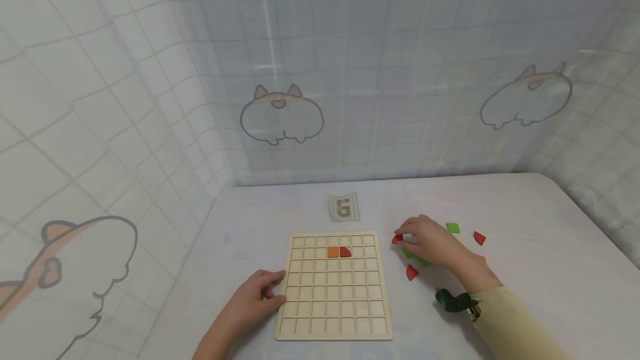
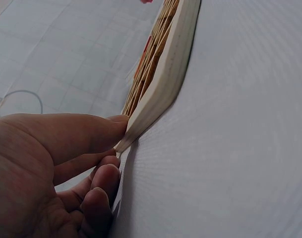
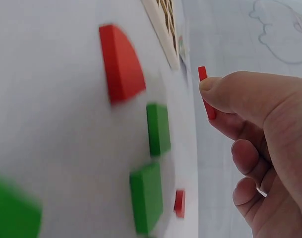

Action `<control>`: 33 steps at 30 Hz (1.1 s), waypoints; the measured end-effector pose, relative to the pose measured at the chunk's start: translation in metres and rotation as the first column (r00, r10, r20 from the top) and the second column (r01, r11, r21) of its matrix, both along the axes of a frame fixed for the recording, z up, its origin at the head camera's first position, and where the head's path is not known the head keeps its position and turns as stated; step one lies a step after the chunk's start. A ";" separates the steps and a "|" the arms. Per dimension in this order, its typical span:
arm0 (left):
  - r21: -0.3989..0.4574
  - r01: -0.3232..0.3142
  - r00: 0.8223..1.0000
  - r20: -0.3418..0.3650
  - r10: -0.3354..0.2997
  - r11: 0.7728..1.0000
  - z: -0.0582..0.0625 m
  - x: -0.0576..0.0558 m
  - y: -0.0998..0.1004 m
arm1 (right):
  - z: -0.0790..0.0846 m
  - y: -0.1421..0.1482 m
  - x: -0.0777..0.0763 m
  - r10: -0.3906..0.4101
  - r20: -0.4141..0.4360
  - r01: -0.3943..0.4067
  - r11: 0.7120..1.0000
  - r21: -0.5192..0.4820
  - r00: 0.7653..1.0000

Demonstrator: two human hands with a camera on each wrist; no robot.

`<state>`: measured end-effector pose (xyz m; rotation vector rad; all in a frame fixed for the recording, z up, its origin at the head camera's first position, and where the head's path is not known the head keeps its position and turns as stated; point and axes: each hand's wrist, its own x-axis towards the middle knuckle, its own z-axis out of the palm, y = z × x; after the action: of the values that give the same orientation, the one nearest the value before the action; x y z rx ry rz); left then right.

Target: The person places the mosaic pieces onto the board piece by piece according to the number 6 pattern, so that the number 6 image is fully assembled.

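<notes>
My right hand (image 1: 430, 240) pinches a red quarter-circle tile (image 3: 203, 74) between thumb and fingers, raised over the loose tiles right of the board. At the left edge of the pale gridded board (image 1: 326, 309), my left hand (image 1: 252, 301) rests its thumb and fingertips, spread apart along the side. In the left wrist view, the thumb (image 2: 91, 131) touches the board's rim. An orange square tile (image 1: 333, 252) and a red quarter-circle tile (image 1: 345, 252) lie side by side in the board's second row from the far edge.
Beneath and around my right hand lie green tiles (image 3: 150, 198), another red quarter-circle (image 1: 411, 273) and a partly hidden orange tile. Farther right are a green square (image 1: 452, 228) and a red piece (image 1: 479, 238). A small patterned grid sheet (image 1: 344, 207) lies beyond the board.
</notes>
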<state>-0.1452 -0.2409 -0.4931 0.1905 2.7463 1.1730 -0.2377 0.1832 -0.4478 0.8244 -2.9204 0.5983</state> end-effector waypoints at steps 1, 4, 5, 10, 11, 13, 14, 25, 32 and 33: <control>-0.001 0.001 1.000 -0.003 -0.001 1.000 0.000 0.000 0.000 | 0.000 -0.003 -0.001 0.003 0.001 -0.003 1.000 0.005 1.000; -0.005 0.005 1.000 -0.006 -0.005 1.000 0.000 0.000 -0.001 | 0.001 -0.014 -0.002 0.008 0.010 -0.008 1.000 0.019 1.000; -0.008 0.007 1.000 -0.007 -0.007 1.000 0.000 0.000 -0.001 | 0.001 -0.017 -0.002 0.010 0.014 -0.010 1.000 0.026 1.000; -0.015 0.007 1.000 -0.005 -0.008 1.000 -0.001 0.000 -0.001 | 0.004 -0.035 -0.003 0.036 0.035 -0.037 0.999 0.015 0.999; -0.015 0.008 1.000 -0.006 -0.008 1.000 -0.001 -0.001 -0.001 | 0.004 -0.039 -0.003 0.048 0.032 -0.048 0.999 0.010 0.998; -0.019 0.007 1.000 -0.008 -0.007 1.000 -0.001 -0.001 -0.001 | 0.004 -0.047 -0.004 0.065 0.029 -0.065 0.998 0.009 0.997; -0.022 0.006 1.000 -0.010 -0.006 1.000 -0.001 -0.001 -0.001 | 0.003 -0.050 -0.004 0.075 0.031 -0.075 0.997 0.006 0.997; -0.022 0.009 1.000 -0.008 -0.010 1.000 0.001 0.000 -0.001 | 0.004 -0.090 -0.008 0.221 -0.006 -0.221 0.975 0.001 0.975; -0.025 0.016 1.000 -0.012 -0.016 1.000 0.000 0.000 -0.002 | -0.002 -0.108 -0.012 0.291 -0.041 -0.291 0.957 0.007 0.956; -0.026 0.017 1.000 -0.014 -0.017 1.000 0.000 0.000 -0.002 | -0.002 -0.110 -0.013 0.296 -0.043 -0.296 0.955 0.010 0.954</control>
<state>-0.1448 -0.2426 -0.4933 0.2196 2.7650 1.1363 -0.2511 0.0730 -0.4503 1.2727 -2.7784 0.5824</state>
